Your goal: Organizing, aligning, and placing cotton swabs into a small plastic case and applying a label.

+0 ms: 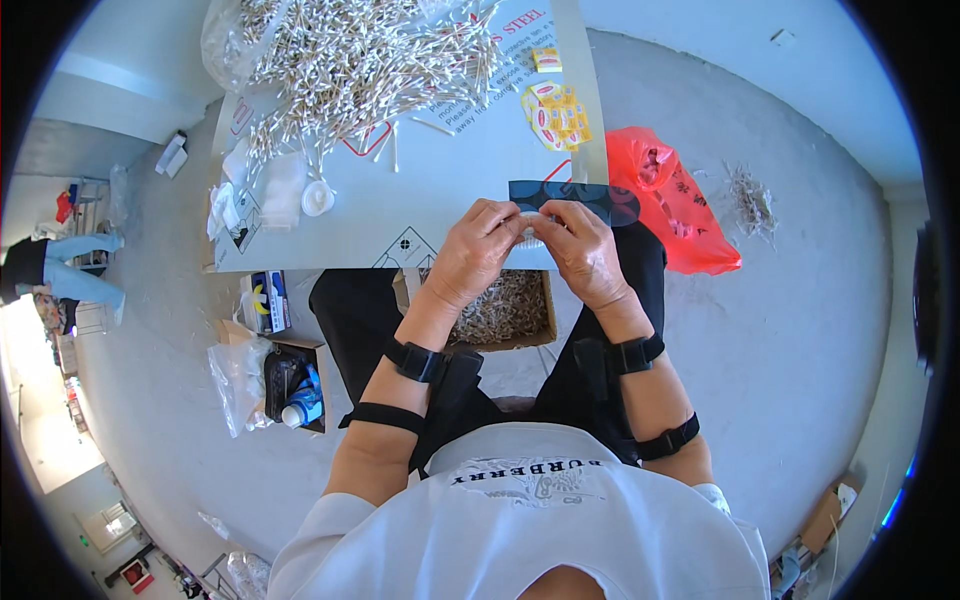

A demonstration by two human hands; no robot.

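Above the table's near edge, my left hand [472, 250] and my right hand [583, 252] meet with fingertips pinched together. Between them is a small, whitish, rounded piece [531, 222], mostly covered by the fingers; its kind cannot be told. A dark blue, see-through sheet with round shapes [590, 202] lies just beyond my fingers, partly over the table edge. Further off on the table [440, 190] is a big heap of cotton swabs [350, 70]. A round white lid or tub [318, 198] sits left of my hands, beside a clear plastic container [283, 190].
Yellow printed labels [558, 117] and a small yellow box [547, 60] lie on the table's right side. A red plastic bag [680, 210] hangs beside it. Below my hands stands a carton of loose bits [505, 310]. Another box with a bottle [300, 410] is left of my legs.
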